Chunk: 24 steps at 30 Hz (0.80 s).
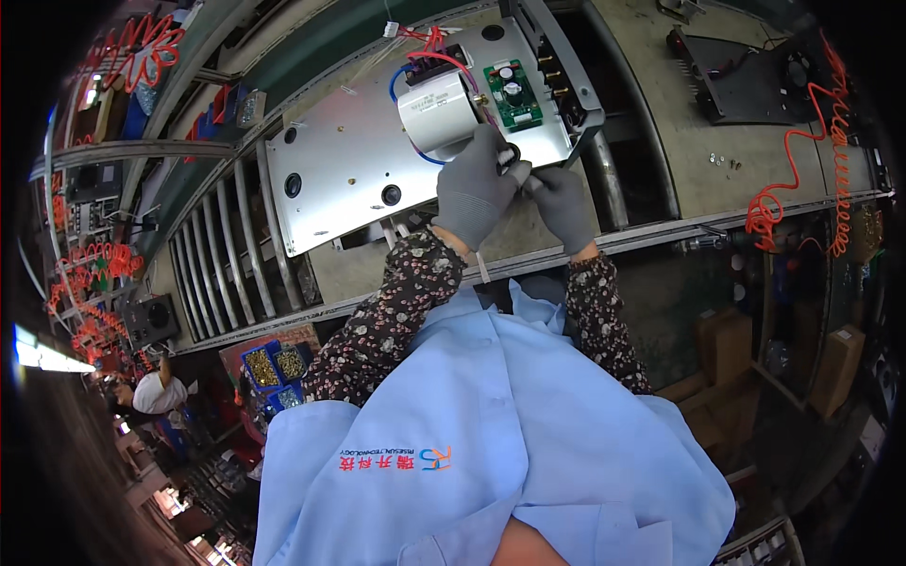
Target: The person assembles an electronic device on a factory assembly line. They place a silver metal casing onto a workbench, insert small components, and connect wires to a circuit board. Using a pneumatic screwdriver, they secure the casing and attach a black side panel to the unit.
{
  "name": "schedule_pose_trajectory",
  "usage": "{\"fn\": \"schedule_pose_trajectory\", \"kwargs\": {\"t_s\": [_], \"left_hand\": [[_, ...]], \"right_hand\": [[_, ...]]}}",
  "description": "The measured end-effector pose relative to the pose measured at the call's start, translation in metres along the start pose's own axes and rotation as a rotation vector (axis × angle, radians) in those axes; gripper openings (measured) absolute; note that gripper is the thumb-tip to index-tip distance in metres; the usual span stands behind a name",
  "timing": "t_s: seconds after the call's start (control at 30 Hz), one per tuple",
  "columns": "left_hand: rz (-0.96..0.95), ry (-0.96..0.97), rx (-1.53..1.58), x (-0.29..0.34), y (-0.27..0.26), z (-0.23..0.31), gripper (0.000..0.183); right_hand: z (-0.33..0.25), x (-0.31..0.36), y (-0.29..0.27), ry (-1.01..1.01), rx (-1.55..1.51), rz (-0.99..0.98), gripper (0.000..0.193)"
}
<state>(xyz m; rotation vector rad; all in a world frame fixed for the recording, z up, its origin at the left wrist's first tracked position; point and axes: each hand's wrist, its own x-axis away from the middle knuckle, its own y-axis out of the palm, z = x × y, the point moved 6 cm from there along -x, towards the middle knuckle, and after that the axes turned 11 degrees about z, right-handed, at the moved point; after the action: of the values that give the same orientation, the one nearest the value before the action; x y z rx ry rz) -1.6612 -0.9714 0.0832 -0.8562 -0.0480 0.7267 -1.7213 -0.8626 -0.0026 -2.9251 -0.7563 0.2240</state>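
Note:
Both my hands wear grey gloves and meet at the near edge of a silver metal plate (pixel 321 179). My left hand (pixel 475 189) is closed in a pinch just below a large white cylindrical capacitor (pixel 438 115). Close against it, my right hand (pixel 563 206) pinches with thumb and forefinger. What is between the fingertips is too small to make out. Beside the capacitor stands a green circuit board (pixel 513 92), fixed to the plate. Red wires (pixel 442 60) and a blue wire (pixel 394 87) run around the capacitor. A grey upright panel (pixel 566 66) borders the plate's right end.
The plate rests on a roller conveyor (pixel 225 255) with metal side rails. On the right bench lies a black chassis (pixel 746 80) near several small loose screws (pixel 722 162). Red coiled hoses (pixel 793 203) hang at both sides. Blue bins (pixel 274 366) of small fasteners stand at lower left.

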Motion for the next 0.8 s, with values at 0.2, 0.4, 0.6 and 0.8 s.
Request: {"fn": "schedule_pose_trajectory", "kwargs": {"t_s": [0.2,0.4,0.6,0.8], "left_hand": [[0.245,0.047,0.285,-0.007,-0.017,-0.007,0.016],[0.102,0.063,0.316,-0.042,-0.075,0.029,0.013],[-0.256,0.423,0.21,-0.035,-0.075,0.062,0.018],[-0.272,0.145,0.21,-0.051,-0.138,-0.006,0.027]], "right_hand": [[-0.013,0.018,0.027,0.272,-0.381,0.372,0.02],[0.008,0.041,-0.003,0.108,0.137,0.438,0.018],[-0.032,0.067,0.062,0.157,-0.026,-0.363,0.013],[-0.036,0.069,0.131,0.353,-0.135,-0.357,0.017]]}}
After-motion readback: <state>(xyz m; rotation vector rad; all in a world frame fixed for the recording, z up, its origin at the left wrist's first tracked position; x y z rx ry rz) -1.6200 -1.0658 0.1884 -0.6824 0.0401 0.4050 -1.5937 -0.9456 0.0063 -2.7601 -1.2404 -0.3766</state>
